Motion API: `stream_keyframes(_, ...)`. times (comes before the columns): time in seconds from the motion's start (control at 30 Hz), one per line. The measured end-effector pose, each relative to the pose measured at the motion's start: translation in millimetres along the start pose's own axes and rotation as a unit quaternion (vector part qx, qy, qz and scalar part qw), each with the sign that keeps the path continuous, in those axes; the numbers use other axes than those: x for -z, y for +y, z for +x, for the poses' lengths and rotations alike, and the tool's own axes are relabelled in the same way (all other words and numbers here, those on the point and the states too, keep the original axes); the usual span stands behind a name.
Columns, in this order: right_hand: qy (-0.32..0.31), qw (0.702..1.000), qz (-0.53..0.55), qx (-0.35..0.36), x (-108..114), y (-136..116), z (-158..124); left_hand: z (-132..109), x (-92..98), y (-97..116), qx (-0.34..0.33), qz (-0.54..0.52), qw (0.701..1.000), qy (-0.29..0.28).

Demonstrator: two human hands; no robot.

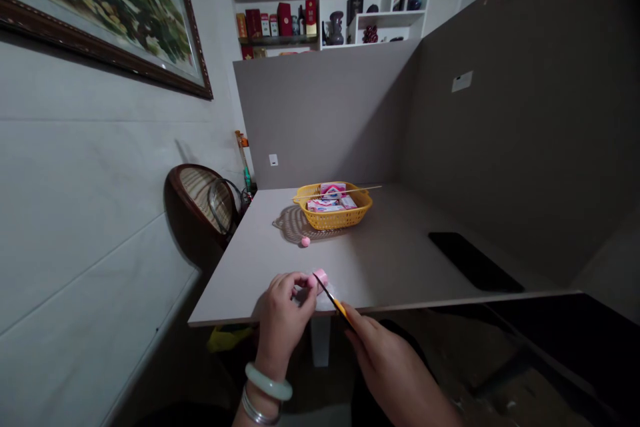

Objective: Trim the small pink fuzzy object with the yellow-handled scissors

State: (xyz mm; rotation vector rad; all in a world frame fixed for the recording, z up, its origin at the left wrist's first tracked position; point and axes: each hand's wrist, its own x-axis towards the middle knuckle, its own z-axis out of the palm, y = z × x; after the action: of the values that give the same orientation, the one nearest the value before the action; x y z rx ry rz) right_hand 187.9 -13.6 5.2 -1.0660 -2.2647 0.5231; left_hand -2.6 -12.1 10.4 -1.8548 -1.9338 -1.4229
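Note:
My left hand [284,315] is closed in a pinch on a small pink block [319,278] near the table's front edge. My right hand [385,360] grips a small knife with a yellow handle and dark blade [331,297]; the blade tip rests against the pink block. A bit of clear wrapping [327,300] lies under the block. A small pink ball [305,241] lies further back on the grey table [400,260].
A yellow basket [334,207] holds pink boxes, with a thin stick across its rim, and stands on a round mat [293,223]. A black phone [473,261] lies at right. Grey partitions enclose the table; a chair [200,210] stands at left.

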Motion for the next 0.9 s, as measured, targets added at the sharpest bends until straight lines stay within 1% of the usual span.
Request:
stream_keyframes(0.1, -0.002, 1.000, 0.002, -0.004, 2.6, 2.4, -9.5, -0.1, 0.4, 0.2, 0.001, -0.006, 1.000, -0.008)
stream_keyframes(0.17, -0.005, 1.000, 0.006, -0.005, 4.1, -1.3, -3.8, 0.0, -0.1, 0.0, 0.002, -0.012, 1.000, -0.012)
stream_keyframes(0.27, -0.008, 1.000, 0.012, -0.006, 3.5, -7.9, 12.6, 0.0, -0.8, -0.1, 0.009, -0.008, 1.000, -0.012)
stream_keyframes(0.37, 0.008, 1.000, 0.026, -0.008, -1.0, -9.6, 18.6, -0.1, 0.3, 0.8, 0.002, 0.006, 1.000, -0.014)
stream_keyframes(0.53, 0.026, 0.998, 0.052, -0.010, -7.0, -9.1, 11.1, 0.1, 2.2, 2.2, -0.026, 0.040, 0.999, -0.001)
stream_keyframes(0.73, 0.027, 0.999, 0.038, 0.000, -5.4, -7.7, 9.9, -1.1, -0.7, -1.9, -0.028, 0.023, 0.999, -0.006)
stream_keyframes(0.9, 0.035, 0.999, -0.010, 0.024, -7.2, 7.7, -13.2, -2.0, -0.7, -1.7, -0.019, -0.002, 1.000, -0.008)
